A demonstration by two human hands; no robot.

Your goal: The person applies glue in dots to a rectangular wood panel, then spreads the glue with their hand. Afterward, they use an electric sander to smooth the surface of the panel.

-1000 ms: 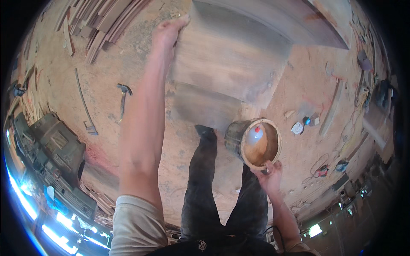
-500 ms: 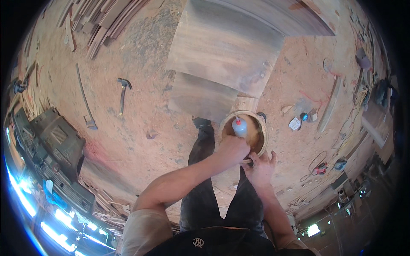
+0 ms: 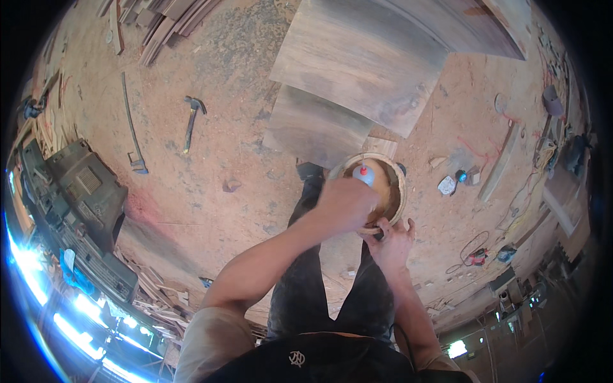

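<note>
Between my legs is a round, tan, thick-rimmed tub (image 3: 401,203); it looks wooden, though I cannot tell for sure. Inside it, a pale squeeze bottle (image 3: 362,177) with a red tip shows beyond my left hand (image 3: 348,204). That hand reaches over the tub's near left side, curled and slightly smeared, and covers the bottle's lower part. Whether it touches the bottle, or what is in its fingers, is hidden. At the near rim, my right hand (image 3: 391,246) pinches the edge with thumb and fingers, a small dark spot beside the thumb.
Wide boards (image 3: 357,64) lie beyond the tub. On the floor to the left are a hammer (image 3: 193,121), a long bar clamp (image 3: 133,127) and a large dark plastic panel (image 3: 83,185). A wooden strip (image 3: 500,163), cords and a red tool (image 3: 477,256) lie to the right.
My left hand has shifted farther over the tub and a little left, covering more of the bottle. My right hand stays at the near rim. The whole view has shifted slightly.
</note>
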